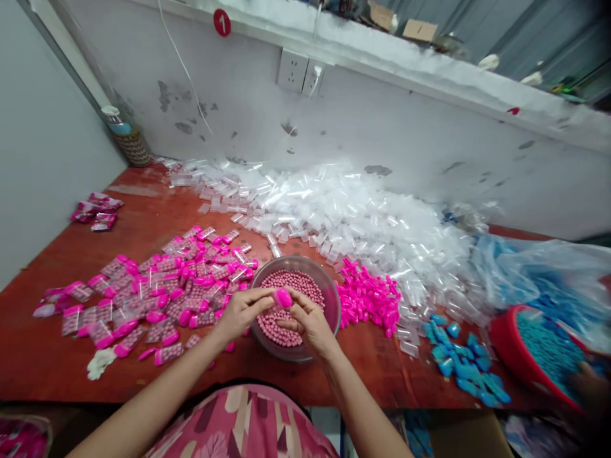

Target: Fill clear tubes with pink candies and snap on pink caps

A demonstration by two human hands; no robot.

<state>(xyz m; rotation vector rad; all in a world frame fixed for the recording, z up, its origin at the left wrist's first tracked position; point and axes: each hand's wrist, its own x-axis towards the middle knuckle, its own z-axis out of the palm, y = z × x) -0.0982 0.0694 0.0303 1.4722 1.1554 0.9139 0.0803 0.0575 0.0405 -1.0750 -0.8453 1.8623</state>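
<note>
Above a clear bowl (pixel 333 299) of pink beads (pixel 300 283), both my hands meet around a small clear container with a pink cap (pixel 282 298). My left hand (pixel 245 310) pinches the clear end from the left. The fingers of my right hand (pixel 308 321) are at the capped end on the right. Filled containers with pink caps (pixel 167 286) lie in a pile left of the bowl. Loose pink caps (pixel 367 296) are heaped to its right.
A large heap of clear empty containers (pixel 363 216) runs along the wall. At the right are blue pieces (pixel 465 362), a red basin (pixel 508 343) with blue beads, and another person's hand (pixel 589 381). Pink packets (pixel 100 210) and a bottle (pixel 126 137) stand left.
</note>
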